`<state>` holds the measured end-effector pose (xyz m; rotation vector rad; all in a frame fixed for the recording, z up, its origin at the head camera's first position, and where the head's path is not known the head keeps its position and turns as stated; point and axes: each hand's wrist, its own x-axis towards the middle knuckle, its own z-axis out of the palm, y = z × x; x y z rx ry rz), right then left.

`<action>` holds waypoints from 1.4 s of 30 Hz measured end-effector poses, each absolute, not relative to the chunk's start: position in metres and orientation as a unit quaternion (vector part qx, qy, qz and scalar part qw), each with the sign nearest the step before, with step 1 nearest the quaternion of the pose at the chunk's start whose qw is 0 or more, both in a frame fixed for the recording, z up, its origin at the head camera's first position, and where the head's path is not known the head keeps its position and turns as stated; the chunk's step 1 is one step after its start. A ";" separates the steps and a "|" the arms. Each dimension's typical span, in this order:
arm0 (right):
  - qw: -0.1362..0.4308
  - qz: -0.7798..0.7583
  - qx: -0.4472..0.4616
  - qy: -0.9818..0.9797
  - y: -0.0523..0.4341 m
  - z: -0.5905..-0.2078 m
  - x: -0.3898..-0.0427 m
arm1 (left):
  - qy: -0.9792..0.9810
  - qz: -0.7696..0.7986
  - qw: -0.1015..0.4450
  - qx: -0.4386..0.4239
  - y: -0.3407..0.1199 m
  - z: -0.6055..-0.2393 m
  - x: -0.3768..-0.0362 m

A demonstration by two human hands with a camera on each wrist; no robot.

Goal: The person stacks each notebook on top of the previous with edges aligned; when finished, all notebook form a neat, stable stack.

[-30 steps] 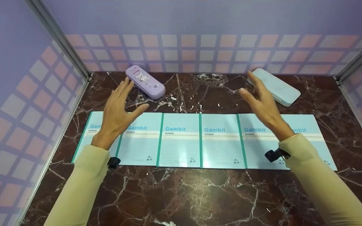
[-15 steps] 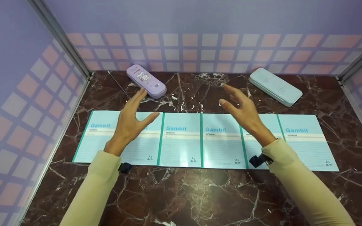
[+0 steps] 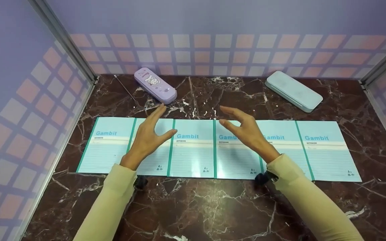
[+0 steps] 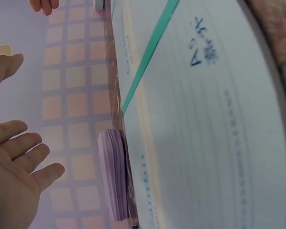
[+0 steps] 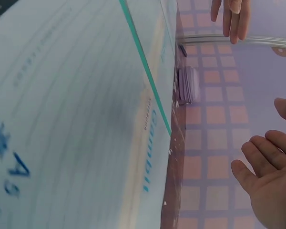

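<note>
Several light blue "Gambit" notebooks (image 3: 193, 150) lie side by side in a row on the dark marble table (image 3: 196, 207). My left hand (image 3: 160, 125) hovers open above the second notebook from the left, palm facing inward. My right hand (image 3: 230, 117) hovers open above the fourth notebook, palm facing the left hand. Neither hand holds anything. In the left wrist view the left hand (image 4: 14, 167) spreads its fingers beside a notebook cover (image 4: 205, 119). In the right wrist view the right hand (image 5: 267, 171) is equally spread beside a notebook (image 5: 76, 119).
A purple pencil case (image 3: 155, 85) lies at the back left with a thin rod (image 3: 125, 87) beside it. A pale blue case (image 3: 293, 91) lies at the back right. Checked walls with metal corner posts (image 3: 62, 40) enclose the table on three sides.
Both hands have drawn inward from the outer notebooks near the cases toward the middle of the row, staying open. The notebooks and cases have not moved.
</note>
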<state>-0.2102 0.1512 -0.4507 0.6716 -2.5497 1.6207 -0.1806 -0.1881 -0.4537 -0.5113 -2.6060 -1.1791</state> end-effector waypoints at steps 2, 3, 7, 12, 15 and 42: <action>0.008 0.517 0.223 -0.827 0.148 -0.455 -0.208 | -0.891 -0.407 0.108 -0.171 -0.188 -0.458 -0.180; -0.001 0.512 0.227 -0.829 0.146 -0.457 -0.207 | -0.891 -0.409 0.102 -0.169 -0.187 -0.460 -0.179; -0.031 0.486 0.251 -0.837 0.141 -0.467 -0.205 | -0.890 -0.417 0.082 -0.164 -0.187 -0.468 -0.179; -0.056 0.457 0.265 -0.847 0.140 -0.478 -0.205 | -0.887 -0.428 0.049 -0.164 -0.187 -0.476 -0.179; -0.076 0.440 0.264 -0.855 0.140 -0.482 -0.204 | -0.889 -0.427 0.023 -0.161 -0.186 -0.480 -0.178; -0.102 0.363 0.309 -0.873 0.131 -0.494 -0.208 | -0.916 -0.360 -0.064 -0.167 -0.182 -0.489 -0.181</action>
